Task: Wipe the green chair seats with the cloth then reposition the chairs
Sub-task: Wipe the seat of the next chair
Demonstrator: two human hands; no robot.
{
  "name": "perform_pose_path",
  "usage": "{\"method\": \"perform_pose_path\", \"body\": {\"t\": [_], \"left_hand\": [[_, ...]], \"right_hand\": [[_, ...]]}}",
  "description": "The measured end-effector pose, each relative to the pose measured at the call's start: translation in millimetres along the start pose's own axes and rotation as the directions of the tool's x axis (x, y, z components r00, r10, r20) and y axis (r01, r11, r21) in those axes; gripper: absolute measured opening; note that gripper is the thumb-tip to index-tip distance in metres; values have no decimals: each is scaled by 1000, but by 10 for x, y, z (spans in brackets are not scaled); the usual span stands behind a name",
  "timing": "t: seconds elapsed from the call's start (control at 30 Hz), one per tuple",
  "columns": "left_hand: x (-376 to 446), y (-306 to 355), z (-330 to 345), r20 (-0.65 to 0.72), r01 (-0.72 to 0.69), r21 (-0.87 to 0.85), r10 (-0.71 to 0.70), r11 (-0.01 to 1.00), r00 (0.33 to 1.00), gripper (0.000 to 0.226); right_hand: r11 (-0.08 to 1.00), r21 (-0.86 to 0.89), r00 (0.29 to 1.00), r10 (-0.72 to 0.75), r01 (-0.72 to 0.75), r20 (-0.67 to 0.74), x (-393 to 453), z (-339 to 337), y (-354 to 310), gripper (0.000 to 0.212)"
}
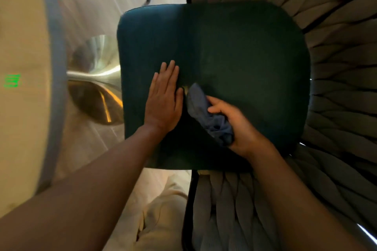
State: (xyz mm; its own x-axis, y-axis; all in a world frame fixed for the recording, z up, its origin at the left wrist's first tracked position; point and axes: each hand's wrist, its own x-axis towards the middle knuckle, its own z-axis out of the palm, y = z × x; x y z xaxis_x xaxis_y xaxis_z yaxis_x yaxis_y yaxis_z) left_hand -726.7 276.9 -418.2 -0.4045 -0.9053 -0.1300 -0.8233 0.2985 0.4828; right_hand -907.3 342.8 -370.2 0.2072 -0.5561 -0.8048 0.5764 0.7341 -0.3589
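Blue cloth (pixel 206 114) runs diagonally in the right hand's (pixel 240 126) closed grip; left hand (pixel 165 98) lies flat, open.

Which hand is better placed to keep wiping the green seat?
Right. The right hand already grips the bunched blue cloth against the green seat; the left hand lies flat and empty beside it, seemingly bracing.
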Motion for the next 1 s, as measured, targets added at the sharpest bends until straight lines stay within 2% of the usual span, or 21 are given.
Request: {"method": "perform_pose_path", "body": {"t": [0.1, 0.17, 0.23, 0.33, 0.4, 0.5, 0.57, 0.67, 0.8, 1.0], "left_hand": [[-297, -187, -67, -70, 193, -2, -193, 981, 979, 58], [-494, -292, -81, -85, 250, 6, -249, 968, 965, 58], [-702, -389, -80, -110, 281, 17, -277, 960, 954, 59], [-960, -488, -27, -137, 284, 32, -277, 958, 951, 58], [-1055, -546, 31, -149, 285, 62, -274, 956, 950, 58], [-1084, -612, 110, -174, 277, 88, -259, 957, 950, 59], [-1080, -634, 147, -193, 272, 83, -253, 959, 948, 59], [-1096, -648, 179, -211, 261, 79, -240, 962, 947, 58], [-1105, -664, 178, -221, 250, 78, -228, 965, 948, 58], [-1108, -691, 174, -215, 233, 77, -213, 969, 953, 58]], "right_hand": [[966, -255, 999, -45, 50, 25, 123, 278, -49, 43], [929, -348, 992, -125, 122, 15, 222, 455, -129, 41], [842, -478, 964, -264, 252, 43, 382, 624, -200, 46], [540, -703, 865, -449, 463, 225, 615, 816, -309, 52], [258, -793, 788, -474, 552, 394, 804, 853, -338, 59], [-144, -832, 752, -366, 536, 548, 1109, 859, -263, 70], [-303, -802, 709, -377, 514, 597, 1275, 811, -120, 67], [-335, -766, 579, -508, 550, 638, 1364, 749, 28, 54], [-371, -691, 457, -545, 620, 703, 1329, 715, 105, 36], [-366, -634, 430, -501, 681, 751, 1207, 570, 229, 24]]}}
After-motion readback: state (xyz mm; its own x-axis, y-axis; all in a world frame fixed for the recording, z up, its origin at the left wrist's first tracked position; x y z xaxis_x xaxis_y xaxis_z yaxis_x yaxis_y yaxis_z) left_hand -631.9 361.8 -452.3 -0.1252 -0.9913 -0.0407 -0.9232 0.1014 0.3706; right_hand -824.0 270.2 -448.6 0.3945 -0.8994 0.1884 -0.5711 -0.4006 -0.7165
